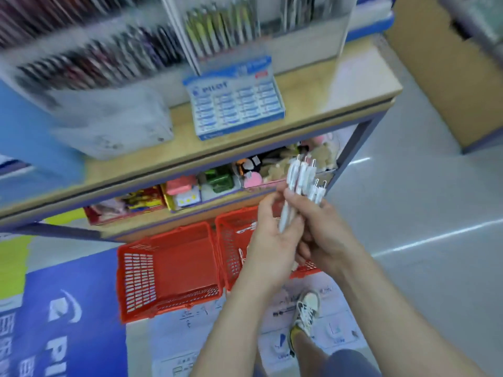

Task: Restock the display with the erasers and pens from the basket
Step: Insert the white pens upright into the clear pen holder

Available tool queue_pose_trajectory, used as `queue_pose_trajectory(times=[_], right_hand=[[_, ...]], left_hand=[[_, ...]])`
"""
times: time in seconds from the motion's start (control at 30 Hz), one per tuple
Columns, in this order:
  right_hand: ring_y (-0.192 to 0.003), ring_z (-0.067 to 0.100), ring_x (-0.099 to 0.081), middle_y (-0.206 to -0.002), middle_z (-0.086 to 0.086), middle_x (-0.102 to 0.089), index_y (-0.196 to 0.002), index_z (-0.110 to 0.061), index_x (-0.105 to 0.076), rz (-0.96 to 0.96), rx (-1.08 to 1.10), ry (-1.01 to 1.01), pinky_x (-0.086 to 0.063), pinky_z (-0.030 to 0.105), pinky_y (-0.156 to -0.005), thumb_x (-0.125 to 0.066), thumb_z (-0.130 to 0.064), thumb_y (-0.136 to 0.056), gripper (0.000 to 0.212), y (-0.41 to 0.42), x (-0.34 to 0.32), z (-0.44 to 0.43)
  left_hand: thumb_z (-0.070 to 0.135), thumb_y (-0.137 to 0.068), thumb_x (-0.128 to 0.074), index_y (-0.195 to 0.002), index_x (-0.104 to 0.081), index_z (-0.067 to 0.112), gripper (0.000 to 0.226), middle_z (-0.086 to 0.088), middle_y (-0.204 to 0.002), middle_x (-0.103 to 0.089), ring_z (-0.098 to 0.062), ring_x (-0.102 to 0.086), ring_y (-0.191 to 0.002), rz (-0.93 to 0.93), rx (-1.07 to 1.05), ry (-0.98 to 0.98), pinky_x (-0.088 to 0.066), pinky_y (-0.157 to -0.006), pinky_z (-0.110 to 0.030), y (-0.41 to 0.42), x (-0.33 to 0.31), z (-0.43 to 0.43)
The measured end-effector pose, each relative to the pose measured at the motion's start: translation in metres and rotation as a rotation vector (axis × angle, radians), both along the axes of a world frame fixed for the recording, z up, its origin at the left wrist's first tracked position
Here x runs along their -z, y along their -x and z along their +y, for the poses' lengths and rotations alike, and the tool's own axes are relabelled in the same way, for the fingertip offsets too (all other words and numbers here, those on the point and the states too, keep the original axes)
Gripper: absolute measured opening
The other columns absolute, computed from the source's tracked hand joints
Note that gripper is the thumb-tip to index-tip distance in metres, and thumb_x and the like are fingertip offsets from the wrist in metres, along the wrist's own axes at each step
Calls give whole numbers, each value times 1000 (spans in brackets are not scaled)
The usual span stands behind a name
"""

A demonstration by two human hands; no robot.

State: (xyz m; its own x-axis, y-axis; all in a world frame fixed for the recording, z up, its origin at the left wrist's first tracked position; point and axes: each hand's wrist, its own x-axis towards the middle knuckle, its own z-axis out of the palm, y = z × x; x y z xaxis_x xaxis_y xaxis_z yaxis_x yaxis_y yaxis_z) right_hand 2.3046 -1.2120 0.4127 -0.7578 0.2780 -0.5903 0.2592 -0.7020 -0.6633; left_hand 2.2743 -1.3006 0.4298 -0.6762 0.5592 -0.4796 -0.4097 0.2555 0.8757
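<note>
Eraser box [236, 104] on shelf top [321, 102], pen racks [217, 31] behind, left basket [138, 278] beside right basket [230, 238] on floor [408, 202] below

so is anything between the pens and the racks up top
Open air mostly: the pens, gripped by left hand and right hand, sit below the racks. Only the eraser box stands on the shelf in front of them.

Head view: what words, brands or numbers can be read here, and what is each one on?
"PILOT": on the front of the eraser box standing on the shelf.
"PI": start of a word cut off by the frame edge, on the blue floor banner.
Small labels inside the eraser box: too blurred.
Pen racks: motion-blurred, unreadable.
Scribbles on the floor sheets: illegible.
White pens: no readable print.
</note>
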Motion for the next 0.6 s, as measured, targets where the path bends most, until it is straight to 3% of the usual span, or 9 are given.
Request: queue_pose_trajectory(times=[0.1,0.2,0.3,0.4,0.47,0.53,0.6], right_hand=[[-29,19,-41,-49,9,-53,-97,-16,-62,39,67,-4,-31,18,-33,-62,-35,-82,24,9,-36,-8],[-55,25,-63,-73,14,-63,-94,-14,-62,87,187,105,-49,30,-50,-64,-34,-84,22,22,-63,-21],[-65,20,-64,-73,7,-62,-89,-13,-60,122,273,201,-55,29,-59,-60,-31,-89,18,39,-82,-32],[-78,24,-64,-83,9,-62,-99,-10,-56,142,302,240,-54,39,-80,-59,-38,-89,29,55,-101,-35],[-62,16,-66,-65,2,-63,-89,-10,-56,140,324,204,-54,30,-66,-55,-35,-93,26,64,-119,-34],[-50,13,-62,-52,-1,-55,-85,-13,-55,171,304,161,-51,23,-51,-54,-33,-94,22,72,-133,-37],[-47,13,-56,-53,-1,-51,-90,-14,-57,186,246,78,-47,21,-46,-55,-33,-94,20,80,-139,-41]], left_hand=[[11,-92,-57,-118,-49,37,37,-3,-80,-65,-20,-59,-58,134,-5,33,-50,-56,-32,6,-40,-10],[23,-85,-64,-118,-52,43,41,13,-106,-66,-9,-66,-93,383,29,137,-54,-86,-37,12,-72,-25],[26,-81,-68,-117,-54,46,43,26,-94,-65,4,-63,-91,574,-23,253,-52,-86,-25,15,-104,-40],[26,-80,-70,-108,-66,36,30,21,-75,-65,4,-62,-74,738,-57,336,-50,-74,-17,24,-130,-61],[26,-82,-69,-91,-72,33,11,20,-63,-64,6,-59,-62,755,-38,321,-49,-66,-16,33,-141,-76],[28,-85,-65,-74,-69,35,14,20,-58,-63,5,-54,-55,742,-55,308,-48,-61,-23,47,-146,-92],[30,-86,-63,-79,-69,32,10,17,-59,-63,-2,-57,-58,724,-120,323,-50,-64,-30,71,-145,-108]])
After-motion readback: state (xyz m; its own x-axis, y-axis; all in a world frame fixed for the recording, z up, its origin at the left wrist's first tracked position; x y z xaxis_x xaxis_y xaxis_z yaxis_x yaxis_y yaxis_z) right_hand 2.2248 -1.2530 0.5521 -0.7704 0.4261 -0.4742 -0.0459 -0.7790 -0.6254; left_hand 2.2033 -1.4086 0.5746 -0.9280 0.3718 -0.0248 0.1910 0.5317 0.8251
